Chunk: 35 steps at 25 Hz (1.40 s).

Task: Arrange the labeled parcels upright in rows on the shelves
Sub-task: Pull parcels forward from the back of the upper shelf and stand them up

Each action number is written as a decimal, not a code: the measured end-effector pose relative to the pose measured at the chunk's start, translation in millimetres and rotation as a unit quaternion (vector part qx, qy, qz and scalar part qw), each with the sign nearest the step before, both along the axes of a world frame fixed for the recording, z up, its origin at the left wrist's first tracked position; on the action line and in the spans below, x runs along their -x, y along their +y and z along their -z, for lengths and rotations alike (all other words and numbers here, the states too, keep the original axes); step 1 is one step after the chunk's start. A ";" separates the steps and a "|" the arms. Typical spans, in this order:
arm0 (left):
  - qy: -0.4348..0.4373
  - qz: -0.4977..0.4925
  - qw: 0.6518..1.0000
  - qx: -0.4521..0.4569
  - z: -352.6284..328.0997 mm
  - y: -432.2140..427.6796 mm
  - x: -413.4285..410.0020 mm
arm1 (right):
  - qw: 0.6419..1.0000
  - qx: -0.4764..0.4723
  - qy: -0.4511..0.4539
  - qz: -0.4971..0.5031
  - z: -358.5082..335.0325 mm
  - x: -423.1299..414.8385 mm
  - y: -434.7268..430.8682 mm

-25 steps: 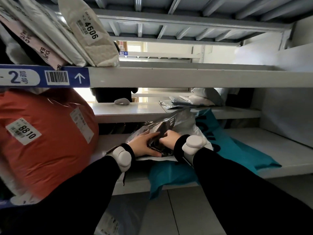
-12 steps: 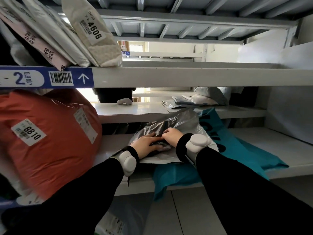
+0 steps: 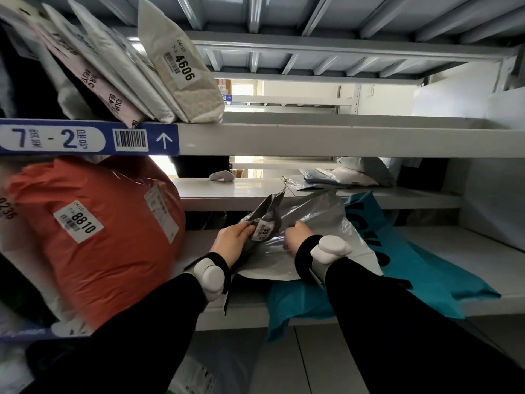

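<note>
The dark parcel (image 3: 265, 220), flat before, is now raised upright, gripped by both hands (image 3: 231, 243) (image 3: 298, 237); label 9815 is shown.

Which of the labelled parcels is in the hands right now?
The small dark grey plastic parcel labelled 8815, gripped by the left hand and right hand; the orange 8810 and beige 4606 parcels sit untouched.

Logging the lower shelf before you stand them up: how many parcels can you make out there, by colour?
Orange: 1, parcel 8810
Dark grey: 1, small parcel held in both hands
Light grey: 1, flat bag
Teal: 1, flat bag
Total: 4
</note>
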State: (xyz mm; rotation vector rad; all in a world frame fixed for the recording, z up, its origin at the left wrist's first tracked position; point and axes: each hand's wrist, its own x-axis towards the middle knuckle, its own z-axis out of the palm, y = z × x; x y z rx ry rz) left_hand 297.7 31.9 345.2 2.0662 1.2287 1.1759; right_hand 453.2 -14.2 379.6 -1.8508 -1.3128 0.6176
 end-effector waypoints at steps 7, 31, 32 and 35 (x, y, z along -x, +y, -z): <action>-0.120 -0.051 0.991 0.036 -1.7 -1.5 42.6 | 0.971 0.014 -0.039 -0.235 3.1 60.9 -15.9; -0.232 -0.175 0.947 0.139 7.6 -51.1 133.4 | 0.983 -0.023 -0.103 -0.151 62.5 179.1 23.5; -0.211 -0.197 0.949 0.125 6.9 -53.0 134.1 | 0.983 -0.015 -0.105 -0.151 62.9 179.2 23.4; -0.178 -0.243 0.949 0.093 3.3 -60.3 136.6 | 0.983 -0.007 -0.109 -0.150 64.7 179.9 22.9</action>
